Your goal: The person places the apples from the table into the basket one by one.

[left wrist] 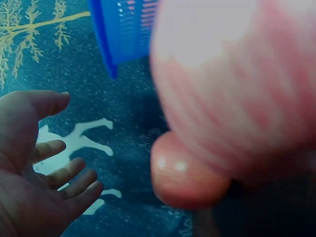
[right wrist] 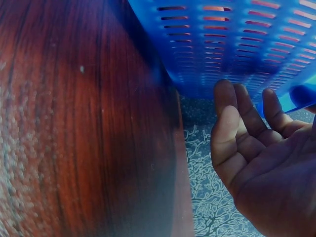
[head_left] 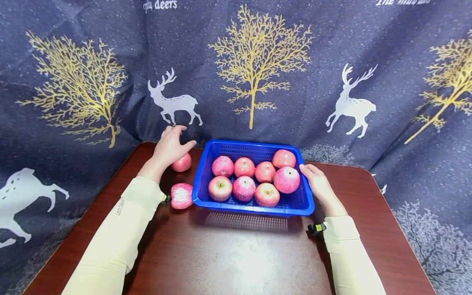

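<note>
Left hand hovers with fingers spread, grasping nothing, just over the far apple at the table's ten o'clock. Best to cup that apple from above and lift it clear of the rim. A second loose apple lies nearer, beside the blue basket. Eight apples sit inside; ten in all, one basket. At three o'clock of the basket, the right hand rests relaxed against its rim, steadying.
</note>
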Demonstrator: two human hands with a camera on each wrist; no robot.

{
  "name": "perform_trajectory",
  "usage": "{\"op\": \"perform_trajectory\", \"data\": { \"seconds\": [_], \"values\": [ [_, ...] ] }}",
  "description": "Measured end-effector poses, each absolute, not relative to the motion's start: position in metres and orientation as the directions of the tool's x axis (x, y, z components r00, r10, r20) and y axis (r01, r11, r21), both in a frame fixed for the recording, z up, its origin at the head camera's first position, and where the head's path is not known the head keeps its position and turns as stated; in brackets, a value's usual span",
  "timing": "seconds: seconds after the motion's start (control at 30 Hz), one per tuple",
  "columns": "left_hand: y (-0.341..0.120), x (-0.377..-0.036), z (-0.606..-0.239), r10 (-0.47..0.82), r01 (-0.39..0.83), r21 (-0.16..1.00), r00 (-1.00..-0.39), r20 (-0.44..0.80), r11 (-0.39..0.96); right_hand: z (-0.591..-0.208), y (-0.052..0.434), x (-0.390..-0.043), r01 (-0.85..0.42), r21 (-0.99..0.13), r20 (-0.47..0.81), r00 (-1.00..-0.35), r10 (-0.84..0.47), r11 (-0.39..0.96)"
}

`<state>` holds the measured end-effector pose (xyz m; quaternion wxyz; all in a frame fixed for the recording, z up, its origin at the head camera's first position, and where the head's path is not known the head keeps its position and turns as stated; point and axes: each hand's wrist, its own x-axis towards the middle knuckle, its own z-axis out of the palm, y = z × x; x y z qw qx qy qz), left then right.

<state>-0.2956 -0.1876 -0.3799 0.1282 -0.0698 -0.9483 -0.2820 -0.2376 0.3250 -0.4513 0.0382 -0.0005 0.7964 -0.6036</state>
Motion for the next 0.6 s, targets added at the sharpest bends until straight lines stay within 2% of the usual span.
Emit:
{"op": "perform_trajectory", "data": {
  "seconds": [0.33, 0.6],
  "values": [
    [-0.199, -0.301, -0.395, 0.030, 0.118, 0.518, -0.984, 0.175, 0.847, -0.451, 0.326, -0.239, 0.047, -0.953, -0.061, -0.997, -0.038, 0.299],
    [-0.207, -0.307, -0.409, 0.050, 0.102, 0.513, -0.992, 0.114, 0.852, -0.452, 0.325, -0.238, 0.036, -0.953, -0.048, -0.998, -0.031, 0.301]
  ]
}}
